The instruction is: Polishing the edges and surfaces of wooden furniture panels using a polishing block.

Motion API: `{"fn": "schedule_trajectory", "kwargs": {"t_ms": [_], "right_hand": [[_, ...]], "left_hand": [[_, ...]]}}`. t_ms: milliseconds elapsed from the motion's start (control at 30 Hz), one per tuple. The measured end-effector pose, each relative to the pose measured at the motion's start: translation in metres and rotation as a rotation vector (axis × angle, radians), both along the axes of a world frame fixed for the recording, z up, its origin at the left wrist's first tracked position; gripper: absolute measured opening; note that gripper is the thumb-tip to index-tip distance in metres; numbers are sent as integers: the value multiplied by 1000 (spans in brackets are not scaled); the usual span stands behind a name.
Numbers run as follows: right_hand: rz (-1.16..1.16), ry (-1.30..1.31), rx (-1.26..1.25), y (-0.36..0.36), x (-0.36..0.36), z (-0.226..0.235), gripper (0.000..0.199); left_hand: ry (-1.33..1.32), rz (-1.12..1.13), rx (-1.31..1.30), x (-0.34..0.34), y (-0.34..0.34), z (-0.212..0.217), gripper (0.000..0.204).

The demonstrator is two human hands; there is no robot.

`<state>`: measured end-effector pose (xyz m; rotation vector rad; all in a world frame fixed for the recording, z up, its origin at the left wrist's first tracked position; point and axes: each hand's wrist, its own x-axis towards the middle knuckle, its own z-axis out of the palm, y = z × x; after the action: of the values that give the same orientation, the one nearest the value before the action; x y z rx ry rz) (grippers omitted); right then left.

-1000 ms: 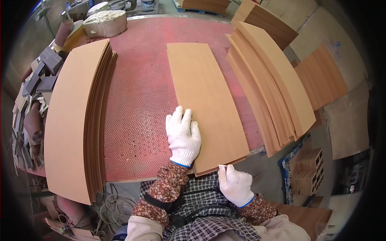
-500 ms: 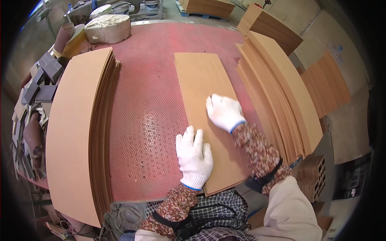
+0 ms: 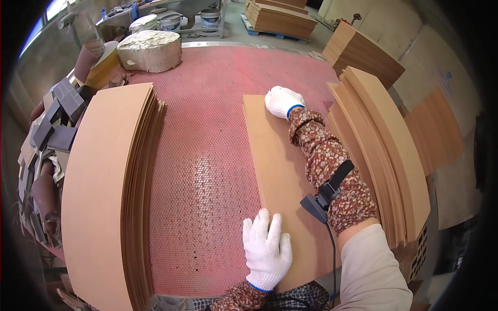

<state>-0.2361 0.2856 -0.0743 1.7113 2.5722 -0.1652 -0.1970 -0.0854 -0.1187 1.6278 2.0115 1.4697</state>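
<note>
A long tan wooden board (image 3: pixel 280 176) lies lengthwise in front of me on a red mesh-patterned table top (image 3: pixel 207 150). My left hand (image 3: pixel 267 251), in a white knit glove, rests on the board's near left edge with its fingers stretched out. At the board's far end, my right hand (image 3: pixel 283 101), gloved the same way, is closed and pressed down on the surface. Whatever it may hold is hidden under the fingers. A black strap with a small device and cable (image 3: pixel 324 199) sits around my right forearm, over a flowered sleeve.
Stacks of similar boards flank me, one at the left (image 3: pixel 104 192) and one at the right (image 3: pixel 384 155). Grey blocks and scraps (image 3: pixel 57 119) crowd the far left side. A wrapped bulky bundle (image 3: pixel 150 52) sits at the table's far left corner. More boards (image 3: pixel 280 23) stand on a pallet beyond.
My right hand has slid along the board from its middle to the far end, still closed. The left hand stays at the near left edge. The whole view has shifted.
</note>
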Motion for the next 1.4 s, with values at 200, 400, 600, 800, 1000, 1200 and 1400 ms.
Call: {"fn": "schedule_trajectory", "kwargs": {"t_ms": [200,400,600,800,1000,1200,1400], "right_hand": [[59,-94,-90,33,-19,9,43],[166,-204,33,33,-7,-14,47],[17,15,93,-64,36,-6,39],[60,-6,78,-160,95,-16,39],[100,61,180,-275,164,-11,37],[111,74,165,-381,226,-22,27],[165,76,248,-452,256,-14,18]], "left_hand": [[-3,-38,-91,1,0,0,48],[-18,-9,-14,4,2,3,44],[-7,38,6,8,-3,-7,43],[85,109,103,10,-3,-17,42],[56,91,76,9,2,-16,37],[38,84,36,9,-2,-13,35],[95,56,36,4,-4,-10,34]]}}
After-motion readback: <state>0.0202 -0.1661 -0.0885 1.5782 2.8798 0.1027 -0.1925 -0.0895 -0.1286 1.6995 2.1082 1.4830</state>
